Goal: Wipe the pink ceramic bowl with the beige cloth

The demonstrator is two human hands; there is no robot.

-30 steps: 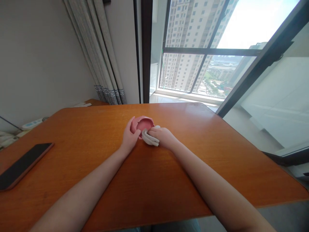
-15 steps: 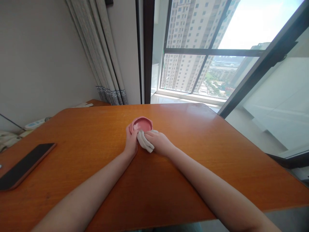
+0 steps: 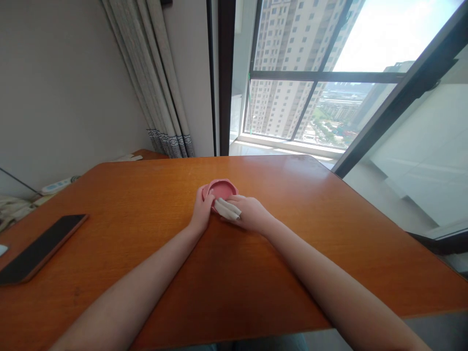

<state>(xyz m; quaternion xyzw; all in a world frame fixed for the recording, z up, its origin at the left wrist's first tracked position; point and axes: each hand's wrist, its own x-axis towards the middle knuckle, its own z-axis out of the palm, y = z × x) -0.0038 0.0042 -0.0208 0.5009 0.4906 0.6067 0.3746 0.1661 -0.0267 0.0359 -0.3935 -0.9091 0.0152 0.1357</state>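
A small pink dish [image 3: 224, 189] with an angular rim is tilted toward me above the middle of the wooden table [image 3: 153, 195]. My left hand [image 3: 202, 208] is closed on the dish's left edge, thumb at the rim. A folded whitish cloth [image 3: 227, 209] is gripped in my right hand [image 3: 250, 212] and presses against the near side of the dish. The fingers of my right hand are partly hidden behind the cloth and dish.
A dark flat slab with a reddish edge [image 3: 44, 248] lies on the table's left side. Beyond it are a white power strip [image 3: 56, 186] and some crumpled fabric [image 3: 14, 209]. A grey curtain [image 3: 153, 87] and a large window [image 3: 314, 78] stand behind the table.
Both hands, with the dish and cloth, have shifted slightly right in the view. The cloth hangs less over the near side and lies closer along the dish's rim.
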